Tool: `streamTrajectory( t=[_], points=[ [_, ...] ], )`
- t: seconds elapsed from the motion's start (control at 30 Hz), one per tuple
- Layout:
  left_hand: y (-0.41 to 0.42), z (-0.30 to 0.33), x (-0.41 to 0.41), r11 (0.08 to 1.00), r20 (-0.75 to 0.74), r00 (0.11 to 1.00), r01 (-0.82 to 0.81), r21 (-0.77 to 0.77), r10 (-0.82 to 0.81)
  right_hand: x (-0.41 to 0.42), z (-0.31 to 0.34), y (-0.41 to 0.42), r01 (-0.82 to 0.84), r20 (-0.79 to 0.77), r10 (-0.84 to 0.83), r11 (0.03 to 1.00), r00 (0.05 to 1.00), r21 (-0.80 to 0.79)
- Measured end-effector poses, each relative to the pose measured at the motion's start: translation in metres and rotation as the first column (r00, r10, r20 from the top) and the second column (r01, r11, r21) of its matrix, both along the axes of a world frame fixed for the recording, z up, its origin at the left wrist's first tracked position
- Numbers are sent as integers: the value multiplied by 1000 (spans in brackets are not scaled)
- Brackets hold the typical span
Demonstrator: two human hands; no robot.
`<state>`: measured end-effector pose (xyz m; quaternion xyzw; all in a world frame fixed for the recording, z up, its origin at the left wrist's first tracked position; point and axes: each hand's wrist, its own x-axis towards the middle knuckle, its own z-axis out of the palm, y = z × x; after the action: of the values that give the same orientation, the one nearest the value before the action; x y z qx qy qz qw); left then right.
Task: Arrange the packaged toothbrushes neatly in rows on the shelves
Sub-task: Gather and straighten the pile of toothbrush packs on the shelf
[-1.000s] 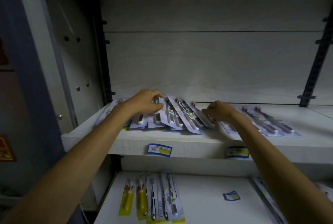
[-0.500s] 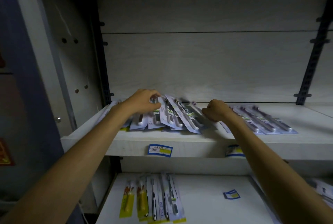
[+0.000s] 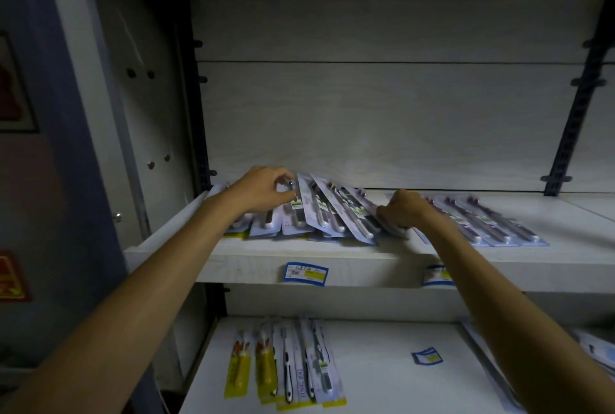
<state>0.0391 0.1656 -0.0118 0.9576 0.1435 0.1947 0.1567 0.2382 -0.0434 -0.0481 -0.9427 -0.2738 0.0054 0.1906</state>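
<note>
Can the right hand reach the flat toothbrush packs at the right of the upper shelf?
Probably yes: the right hand rests just beside the flat packs, nothing between them.

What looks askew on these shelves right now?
The fanned toothbrush packs between the left hand and right hand on the upper shelf overlap and lean at a slant. The flat toothbrush packs to their right lie parallel. One loose price label sits crooked on the lower shelf.

Shop, price labels (image 3: 306,273) on shelf edge (image 3: 366,267), packaged toothbrushes (image 3: 332,214)
</note>
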Motion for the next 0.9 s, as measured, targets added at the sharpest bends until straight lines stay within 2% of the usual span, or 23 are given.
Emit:
streamTrajectory(
  t=[0.13, 0.33, 0.53, 0.67, 0.8, 0.9],
  points=[
    [7, -2, -8, 1000, 9, 1000, -9, -4, 9, -4, 4, -2, 30, 17, -31, 997, 999, 69],
    [23, -1, -20, 1000, 50, 999, -6, -11, 7, -11, 18, -10, 25, -151, 31, 933, 988, 359],
    [41, 4, -35, 999, 83, 996, -14, -52, 18, -29, 23, -14, 4, -208, 149, 803, 967, 596],
    [56, 1, -43, 996, 119, 993, -14, -86, 24, -42, 20, -7, 17, -238, 233, 680, 943, 733],
    [60, -4, -44, 992, 196, 981, 29, -121, -5, -54, 18, -2, 40, -221, 228, 603, 948, 796],
    [55, -7, -42, 986, 199, 979, 72, -148, -42, -61, 17, -4, 28, -185, 221, 568, 958, 823]
  ],
)
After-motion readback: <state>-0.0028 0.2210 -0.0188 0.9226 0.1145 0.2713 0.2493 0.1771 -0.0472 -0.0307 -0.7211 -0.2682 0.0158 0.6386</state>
